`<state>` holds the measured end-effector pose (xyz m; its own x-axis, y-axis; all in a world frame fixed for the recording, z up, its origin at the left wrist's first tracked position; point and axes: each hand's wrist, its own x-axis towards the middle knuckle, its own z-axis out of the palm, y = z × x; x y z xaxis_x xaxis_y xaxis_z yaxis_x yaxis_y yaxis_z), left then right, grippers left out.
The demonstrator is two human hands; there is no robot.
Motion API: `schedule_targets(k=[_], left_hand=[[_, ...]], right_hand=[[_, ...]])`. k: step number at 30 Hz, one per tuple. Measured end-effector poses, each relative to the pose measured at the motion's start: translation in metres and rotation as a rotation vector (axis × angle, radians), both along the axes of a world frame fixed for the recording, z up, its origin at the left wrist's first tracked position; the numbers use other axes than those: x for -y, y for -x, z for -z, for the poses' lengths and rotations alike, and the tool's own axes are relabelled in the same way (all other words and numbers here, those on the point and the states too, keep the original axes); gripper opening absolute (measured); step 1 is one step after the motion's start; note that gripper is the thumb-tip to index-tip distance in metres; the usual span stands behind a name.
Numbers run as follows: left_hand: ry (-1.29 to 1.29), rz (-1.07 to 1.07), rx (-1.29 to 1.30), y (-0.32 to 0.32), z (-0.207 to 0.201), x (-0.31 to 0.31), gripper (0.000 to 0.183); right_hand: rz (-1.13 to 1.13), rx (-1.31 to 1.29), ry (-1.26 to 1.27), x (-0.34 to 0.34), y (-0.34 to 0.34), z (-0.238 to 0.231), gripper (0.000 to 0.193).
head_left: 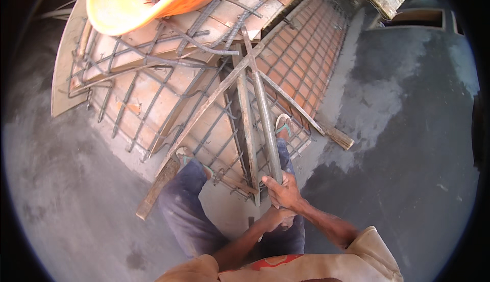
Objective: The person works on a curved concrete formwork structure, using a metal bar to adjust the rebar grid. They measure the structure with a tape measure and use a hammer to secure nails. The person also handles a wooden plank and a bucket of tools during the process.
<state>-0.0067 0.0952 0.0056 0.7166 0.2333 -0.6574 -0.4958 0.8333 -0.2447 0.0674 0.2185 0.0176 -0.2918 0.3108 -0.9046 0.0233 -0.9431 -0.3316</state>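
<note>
A long grey metal pipe (268, 124) runs away from me, with a thinner rusty bar at its far end. My right hand (286, 192) is closed around its near part, thumb along the side. Just below, my left hand (277, 219) is also closed on the pipe, touching the right hand. The pipe's far end lies over the rebar mesh (153, 90) and crosses a long wooden strip (209, 101). A narrow upright-looking board (246, 124) stands close to the pipe's left. My sandalled feet rest on the mesh either side.
An orange bowl-shaped container (168, 14) with nails or thin rods sits on boards at the far left. More mesh over reddish planks (309, 52) stretches to the far right. Short wood blocks (338, 136) end the strips. Grey concrete floor (398, 180) surrounds this.
</note>
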Motion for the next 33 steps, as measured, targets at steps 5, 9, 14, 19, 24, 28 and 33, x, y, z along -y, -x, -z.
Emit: schedule_targets(k=[5, 9, 14, 19, 24, 28, 33], left_hand=[[0.057, -0.03, -0.164, -0.035, -0.004, -0.011, 0.026], [0.04, -0.022, -0.282, -0.087, 0.004, -0.034, 0.022], [-0.606, -0.026, -0.614, -0.151, 0.067, -0.041, 0.03], [-0.62, 0.257, -0.463, -0.152, 0.069, -0.045, 0.035], [-0.682, 0.348, -0.972, -0.179, 0.051, 0.062, 0.033], [-0.214, 0.136, -0.904, -0.135, -0.011, 0.082, 0.032], [-0.138, 0.408, -1.062, -0.059, -0.042, 0.089, 0.038]], right_hand=[[0.059, -0.123, -0.032, -0.019, -0.022, 0.011, 0.022], [-0.062, 0.008, -0.179, -0.046, -0.057, 0.032, 0.027], [-0.337, 0.597, -0.655, -0.06, -0.081, 0.044, 0.037], [-0.295, 0.492, -0.59, -0.064, -0.108, 0.041, 0.037], [-0.187, 0.45, -0.516, -0.002, -0.089, 0.011, 0.031], [0.049, 0.189, -0.235, -0.003, -0.049, -0.006, 0.027], [0.086, 0.164, -0.2, 0.039, -0.004, 0.014, 0.028]])
